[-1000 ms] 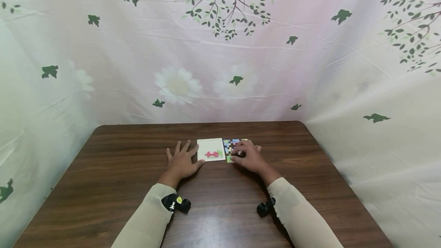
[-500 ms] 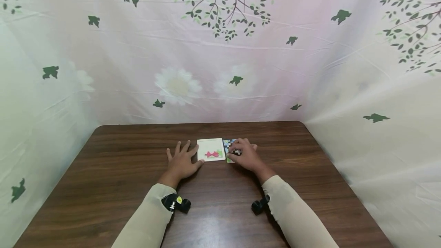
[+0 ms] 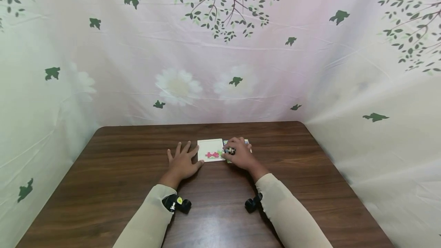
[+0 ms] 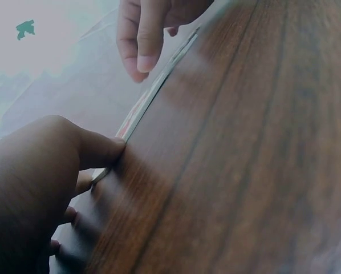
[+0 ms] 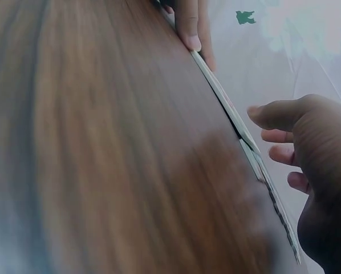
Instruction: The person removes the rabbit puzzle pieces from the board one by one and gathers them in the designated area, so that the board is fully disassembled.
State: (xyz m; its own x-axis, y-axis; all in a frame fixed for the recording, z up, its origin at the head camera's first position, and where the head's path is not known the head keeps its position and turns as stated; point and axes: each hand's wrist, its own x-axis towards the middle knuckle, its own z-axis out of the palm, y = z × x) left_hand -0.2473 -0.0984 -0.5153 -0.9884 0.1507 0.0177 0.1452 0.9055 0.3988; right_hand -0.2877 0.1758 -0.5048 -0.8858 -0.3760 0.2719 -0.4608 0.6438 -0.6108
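A white square puzzle board (image 3: 209, 145) lies toward the table's far side, with pink and green jigsaw pieces (image 3: 212, 155) along its near edge. My left hand (image 3: 182, 165) has its fingers spread, the thumb (image 4: 110, 147) touching the board's near left corner and the index finger at its left side. Over the board's right edge hovers my right hand (image 3: 241, 155), thumb and fingers bent downward and apart. No piece shows between its thumb (image 5: 273, 114) and fingers in either wrist view. Colourful jigsaw pieces (image 3: 246, 141) beside the board are partly hidden under this hand.
The brown wooden table (image 3: 213, 209) extends in front of and beside the board. A pale printed cloth (image 3: 220, 106) hangs behind the table and along both sides. Both forearms wear a black wrist camera (image 3: 253, 203).
My right hand has moved left from the loose pieces to the board's right edge, uncovering some pieces at the far right. My left hand has stayed at the board's left side.
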